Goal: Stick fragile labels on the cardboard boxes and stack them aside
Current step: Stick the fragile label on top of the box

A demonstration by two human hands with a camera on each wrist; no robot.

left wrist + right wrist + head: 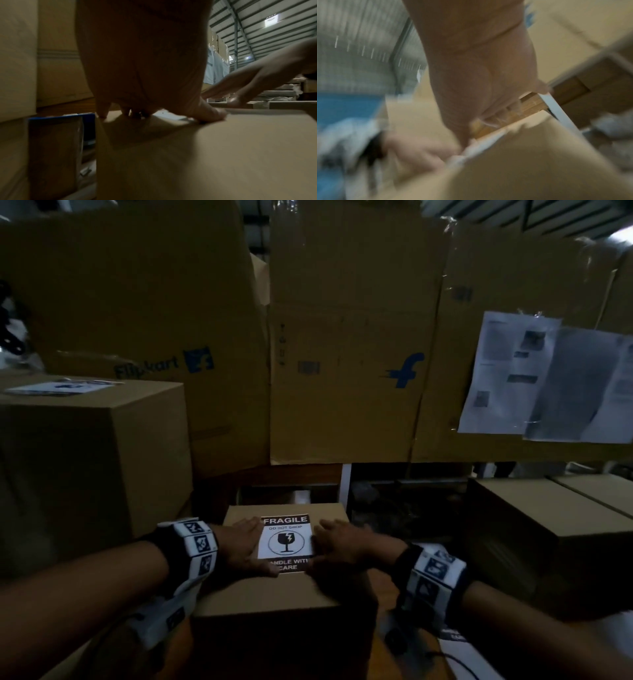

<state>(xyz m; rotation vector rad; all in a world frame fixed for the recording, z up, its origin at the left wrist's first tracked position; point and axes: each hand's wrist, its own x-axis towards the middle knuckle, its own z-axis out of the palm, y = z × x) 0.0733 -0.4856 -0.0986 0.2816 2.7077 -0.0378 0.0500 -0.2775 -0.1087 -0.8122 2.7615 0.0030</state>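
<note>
1. Nearest, the cardboard box (267,594) sits between both forearms, its top facing up.
2. At the left stands a taller box (92,446) with a sheet lying on its top.
3. On the near box, the left hand (243,546) lies flat, fingers straight, pressing the label's left edge.
4. Centred on the far part of the box top is the fragile label (287,542).
5. Touching the label's right edge, the right hand (342,542) presses with loosely extended fingers.
6. Farther right, papers (544,381) hang on big cartons.
</note>
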